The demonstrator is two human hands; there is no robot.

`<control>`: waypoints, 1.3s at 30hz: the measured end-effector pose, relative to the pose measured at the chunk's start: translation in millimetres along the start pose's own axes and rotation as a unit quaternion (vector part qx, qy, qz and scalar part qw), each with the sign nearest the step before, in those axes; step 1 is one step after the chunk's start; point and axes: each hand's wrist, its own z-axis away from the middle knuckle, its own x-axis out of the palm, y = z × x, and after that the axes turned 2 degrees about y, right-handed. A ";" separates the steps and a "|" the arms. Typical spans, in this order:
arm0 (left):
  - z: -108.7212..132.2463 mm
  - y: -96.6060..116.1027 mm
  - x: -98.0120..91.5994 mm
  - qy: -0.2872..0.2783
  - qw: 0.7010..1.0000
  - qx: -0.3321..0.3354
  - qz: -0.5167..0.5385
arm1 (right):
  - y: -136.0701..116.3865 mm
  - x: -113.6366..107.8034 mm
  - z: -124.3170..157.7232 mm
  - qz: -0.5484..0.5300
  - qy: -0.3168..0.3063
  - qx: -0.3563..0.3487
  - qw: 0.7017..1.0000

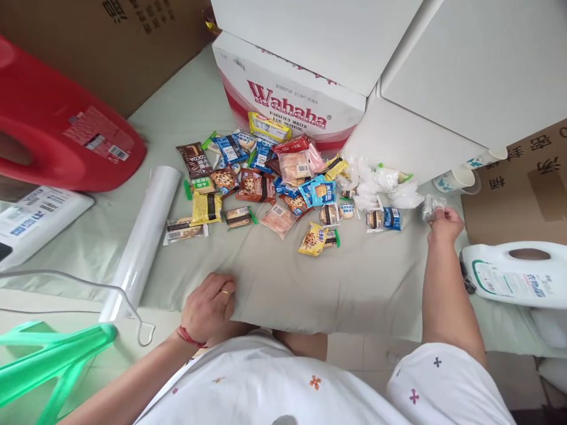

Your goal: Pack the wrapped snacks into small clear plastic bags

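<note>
A heap of small wrapped snacks (274, 177) lies on the pale green sheet (310, 277) in front of a white Wahaha carton (287, 100). My left hand (209, 307) rests near the front edge of the sheet, fingers curled under, with a ring on one finger and a red band at the wrist. My right hand (443, 224) reaches out to the right and is closed on a small crumpled clear plastic wrapper (430, 205). Loose clear plastic bags (381, 183) lie just left of that hand.
A white roll (144, 236) lies at the left of the snacks. A red jug (57, 130) sits far left, a white jug (514, 274) at the right, a paper cup (456, 177) behind it. Green hanger (48, 360) and wire hanger (133, 307) lie bottom left. Cardboard boxes surround.
</note>
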 end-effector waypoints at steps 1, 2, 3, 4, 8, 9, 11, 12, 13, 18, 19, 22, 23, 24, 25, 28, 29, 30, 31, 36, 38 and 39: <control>0.5 -0.5 0.2 -0.002 1.000 0.002 0.002 | -4.7 -11.8 16.8 -0.006 0.010 0.010 1.000; 0.7 -0.9 0.3 -0.004 1.000 0.004 0.003 | -11.3 -23.2 33.5 -0.012 0.016 0.022 1.000; 0.6 -1.1 0.4 -0.006 1.000 0.008 0.002 | -19.7 -33.4 49.4 -0.020 0.008 0.034 0.999; 0.4 -1.2 0.5 -0.008 1.000 0.013 0.001 | -29.5 -41.3 63.7 -0.034 -0.018 0.047 0.998; -0.4 -0.4 2.1 -0.009 0.999 0.032 -0.002 | -76.8 -38.6 99.2 -0.045 -0.157 0.048 0.985; -0.3 0.0 2.8 -0.011 0.999 0.033 -0.002 | -89.1 -29.3 103.8 -0.011 -0.180 0.023 0.983; 0.6 0.9 4.5 -0.013 1.000 0.027 -0.003 | -114.0 -4.7 112.3 0.077 -0.222 -0.052 0.971; 1.2 1.2 5.4 -0.015 1.000 0.022 -0.004 | -126.8 8.4 117.6 0.106 -0.244 -0.085 0.960; 2.0 1.5 6.3 -0.018 1.000 0.016 -0.003 | -139.6 20.9 124.1 0.113 -0.268 -0.107 0.951; 5.8 0.0 11.3 -0.033 0.998 -0.027 0.038 | -193.2 60.7 162.3 -0.064 -0.316 -0.178 0.930; 6.1 -1.1 12.0 -0.029 0.998 -0.035 0.053 | -200.6 63.8 167.1 -0.057 -0.317 -0.200 0.925; 4.7 -3.4 11.3 -0.014 0.991 -0.063 0.115 | -218.7 62.1 173.5 -0.023 -0.298 -0.254 0.920; 3.2 -2.5 9.4 -0.008 0.987 -0.080 0.139 | -223.7 57.3 174.9 -0.054 -0.269 -0.275 0.922; 0.8 -0.1 6.3 0.001 0.981 -0.104 0.164 | -228.0 50.9 177.2 -0.105 -0.232 -0.295 0.921; -2.5 4.4 2.2 0.013 0.973 -0.132 0.187 | -230.9 43.5 181.3 -0.159 -0.198 -0.307 0.917; -19.8 29.2 -16.3 0.054 0.943 -0.192 0.265 | -227.4 22.9 210.3 -0.208 -0.207 -0.243 0.924; -28.3 39.9 -23.4 0.052 0.933 -0.190 0.302 | -221.8 18.4 225.9 -0.188 -0.243 -0.192 0.932; -38.0 50.6 -30.0 0.038 0.920 -0.178 0.346 | -214.4 15.4 243.8 -0.163 -0.290 -0.135 0.933; -48.4 60.7 -35.8 0.023 0.904 -0.170 0.391 | -205.7 13.8 263.1 -0.140 -0.339 -0.080 0.927; -88.0 87.8 -44.8 -0.131 0.770 -0.175 0.600 | -149.9 21.7 339.6 -0.179 -0.412 0.114 0.886; -90.6 89.2 -41.3 -0.184 0.658 -0.227 0.694 | -122.7 27.9 349.8 -0.225 -0.281 0.126 0.924; -89.5 88.9 -39.1 -0.195 0.597 -0.269 0.730 | -109.0 30.1 351.6 -0.230 -0.219 0.131 0.939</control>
